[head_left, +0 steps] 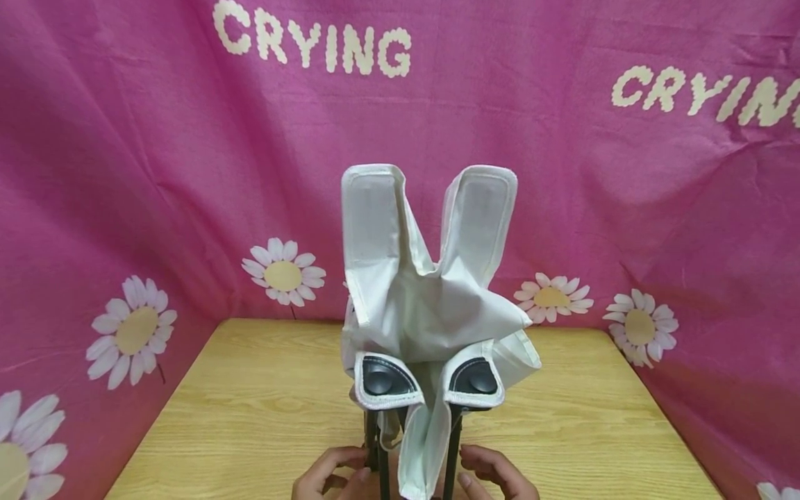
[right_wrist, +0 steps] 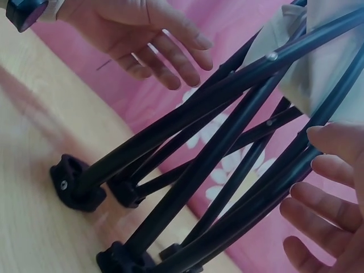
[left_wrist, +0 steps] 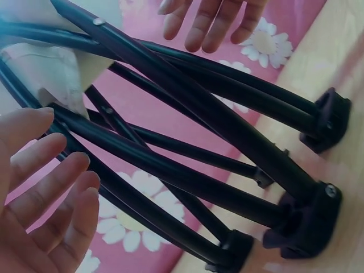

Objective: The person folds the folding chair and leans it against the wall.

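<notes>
A folded camp chair with white fabric stands upright on the table in the middle of the head view. Two fabric flaps stick up, and two black corner patches face me. Below the fabric, black tubular legs cross and run down to dark plastic feet on the wood. My left hand is beside the legs on the left, fingers loosely spread, fingertips right by a tube. On the opposite side, my right hand has relaxed, slightly bent fingers, the fingertips close to the legs. Neither hand grips anything.
The light wooden table extends to both sides of the chair. A pink cloth with daisies and lettering hangs behind it and along both sides. A dark wrist device sits above the left hand.
</notes>
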Motion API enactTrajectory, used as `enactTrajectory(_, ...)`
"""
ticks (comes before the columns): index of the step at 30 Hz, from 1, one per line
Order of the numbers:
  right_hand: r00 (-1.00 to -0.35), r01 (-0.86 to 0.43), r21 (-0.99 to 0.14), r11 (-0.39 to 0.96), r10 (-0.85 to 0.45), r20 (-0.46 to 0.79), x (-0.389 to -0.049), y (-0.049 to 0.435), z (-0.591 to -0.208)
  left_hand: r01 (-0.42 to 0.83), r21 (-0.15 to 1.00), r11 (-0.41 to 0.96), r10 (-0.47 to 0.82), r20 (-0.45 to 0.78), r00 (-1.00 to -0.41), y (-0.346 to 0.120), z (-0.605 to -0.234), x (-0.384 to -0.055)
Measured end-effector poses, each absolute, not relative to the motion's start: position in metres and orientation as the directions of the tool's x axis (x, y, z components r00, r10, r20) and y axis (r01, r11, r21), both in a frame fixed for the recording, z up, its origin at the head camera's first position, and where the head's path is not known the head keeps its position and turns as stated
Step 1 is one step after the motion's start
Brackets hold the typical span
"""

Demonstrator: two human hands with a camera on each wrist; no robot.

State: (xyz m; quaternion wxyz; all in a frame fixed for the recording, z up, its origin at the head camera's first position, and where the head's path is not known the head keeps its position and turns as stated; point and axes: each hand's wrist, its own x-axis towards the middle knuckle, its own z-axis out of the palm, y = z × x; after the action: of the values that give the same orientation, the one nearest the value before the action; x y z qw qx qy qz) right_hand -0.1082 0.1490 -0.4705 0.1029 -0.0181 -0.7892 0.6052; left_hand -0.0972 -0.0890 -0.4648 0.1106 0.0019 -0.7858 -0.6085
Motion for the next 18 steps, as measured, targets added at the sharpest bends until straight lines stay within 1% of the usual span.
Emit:
enactTrajectory(5, -0.986, -0.012, -0.958, 0.286, 0.157, 0.06, -0.108, 0.15, -0.473, 0.05, 0.959, 0.281, -0.062, 0.07, -0.996, -0.092, -0.47, -0.096)
enactTrajectory(9, -0.992, 0.021, -0.953, 0.304, 0.124, 0.018, -0.109, 0.152, -0.477, 0.071, 0.955, 0.288, 0.056, 0.057, -0.997, -0.097, -0.48, -0.096)
enactTrajectory(12, -0.995, 0.036, -0.953, 0.301, 0.095, -0.008, -0.11, 0.155, -0.483, 0.107, 0.96, 0.259, 0.173, 0.063, -0.983, -0.103, -0.489, -0.097)
enactTrajectory(16, -0.997, 0.074, -0.955, 0.287, 0.043, -0.064, -0.111, 0.158, -0.486, 0.096, 0.958, 0.271, 0.227, 0.033, -0.973, -0.104, -0.497, -0.097)
enactTrajectory(18, -0.996, 0.091, -0.95, 0.297, 0.01, -0.093, -0.112, 0.16, -0.485, 0.068, 0.954, 0.293, 0.213, 0.004, -0.977, -0.103, -0.498, -0.097)
